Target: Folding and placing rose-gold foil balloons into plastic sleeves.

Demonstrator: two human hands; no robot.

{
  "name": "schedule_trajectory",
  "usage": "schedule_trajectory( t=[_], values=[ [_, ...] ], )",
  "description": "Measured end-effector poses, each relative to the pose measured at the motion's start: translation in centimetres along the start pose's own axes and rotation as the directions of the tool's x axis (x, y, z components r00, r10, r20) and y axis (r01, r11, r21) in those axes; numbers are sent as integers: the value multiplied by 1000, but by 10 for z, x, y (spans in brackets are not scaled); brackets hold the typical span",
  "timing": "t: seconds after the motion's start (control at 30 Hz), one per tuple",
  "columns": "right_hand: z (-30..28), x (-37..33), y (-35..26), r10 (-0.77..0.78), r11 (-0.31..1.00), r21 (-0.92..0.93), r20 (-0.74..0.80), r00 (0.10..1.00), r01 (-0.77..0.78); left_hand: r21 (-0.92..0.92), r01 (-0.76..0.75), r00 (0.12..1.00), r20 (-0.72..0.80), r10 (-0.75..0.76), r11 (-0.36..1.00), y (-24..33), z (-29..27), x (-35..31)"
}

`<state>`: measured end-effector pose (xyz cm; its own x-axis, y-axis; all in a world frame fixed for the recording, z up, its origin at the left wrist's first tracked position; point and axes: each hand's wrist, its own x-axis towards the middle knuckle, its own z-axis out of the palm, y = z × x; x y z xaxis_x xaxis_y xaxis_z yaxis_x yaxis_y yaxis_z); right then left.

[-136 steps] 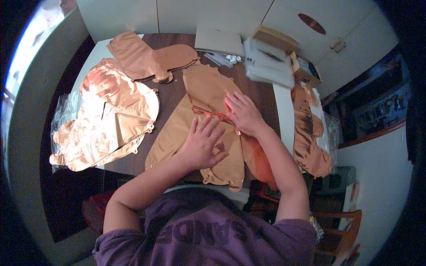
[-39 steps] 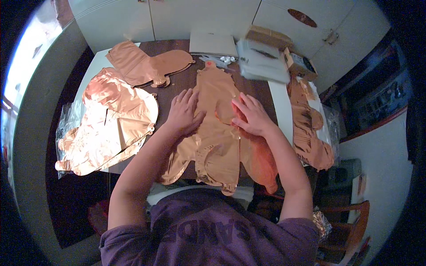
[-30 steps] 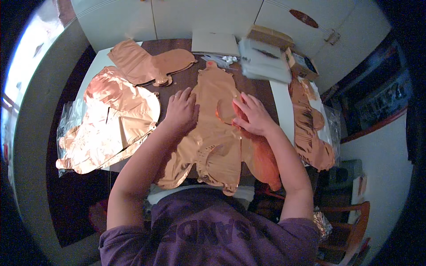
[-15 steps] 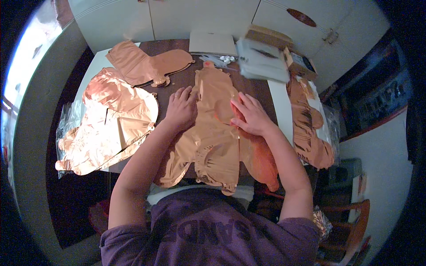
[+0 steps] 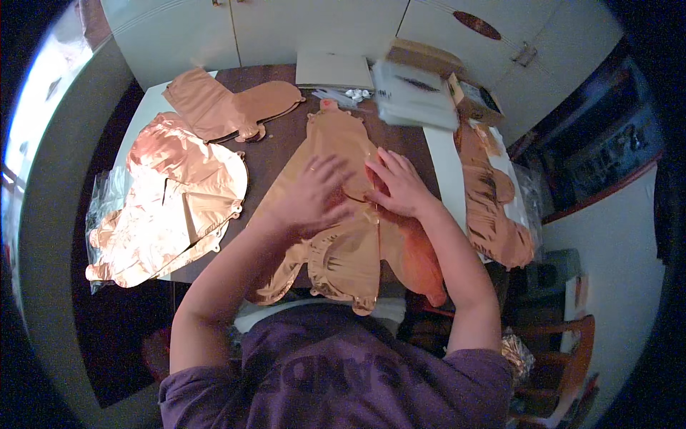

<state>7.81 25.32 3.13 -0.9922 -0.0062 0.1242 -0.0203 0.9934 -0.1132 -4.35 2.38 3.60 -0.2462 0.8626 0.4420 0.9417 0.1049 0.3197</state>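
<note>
In front of me a flat copper-coloured foil balloon (image 5: 344,250) lies on the dark brown table (image 5: 275,154), its lobed lower end reaching the near edge. My left hand (image 5: 314,194), smeared by motion, is over the balloon's middle with its fingers spread and nothing in them. On the balloon's right side rests my right hand (image 5: 397,184), fingers stretched out. An orange-red part (image 5: 423,261) shows below my right wrist. The balloon under both palms is hidden.
Shiny flattened foil balloons (image 5: 204,179) lie at left, with a folded foil piece (image 5: 268,104) behind them. More foil pieces (image 5: 493,214) are at right. Along the back stand a pale box (image 5: 332,70), small white items (image 5: 357,94), clear plastic bags (image 5: 414,96) and a cardboard box (image 5: 479,107).
My left hand has moved right, from the balloon's left edge to over its middle, and its fingers have spread. My right hand stays on the right side. The view has shifted slightly.
</note>
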Motion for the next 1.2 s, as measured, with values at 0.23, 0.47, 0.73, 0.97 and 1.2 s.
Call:
schedule_trajectory(
  t=[0.23, 0.47, 0.73, 0.97, 1.2],
  values=[
    [-13, -12, 0, 207, 962, 203, -111, 972, -181, -25, -85, 976, 197, 88, 996, -1, 18, -10],
    [-75, -88, -28, 690, 724, -151, 174, 703, -673, 2, -44, 983, 179, 43, 999, -3, 23, -15],
    [-60, -98, -35, 678, 699, 281, 36, 735, -658, -61, -44, 990, 134, 52, 997, -1, 21, -12],
    [-57, -96, -41, 671, 734, -69, 228, 705, -676, -37, -61, 985, 157, 66, 997, 2, 18, -11],
    [-52, -88, -31, 707, 689, 188, 37, 706, -700, -51, -41, 986, 162, 49, 998, 2, 18, -11]
  ],
)
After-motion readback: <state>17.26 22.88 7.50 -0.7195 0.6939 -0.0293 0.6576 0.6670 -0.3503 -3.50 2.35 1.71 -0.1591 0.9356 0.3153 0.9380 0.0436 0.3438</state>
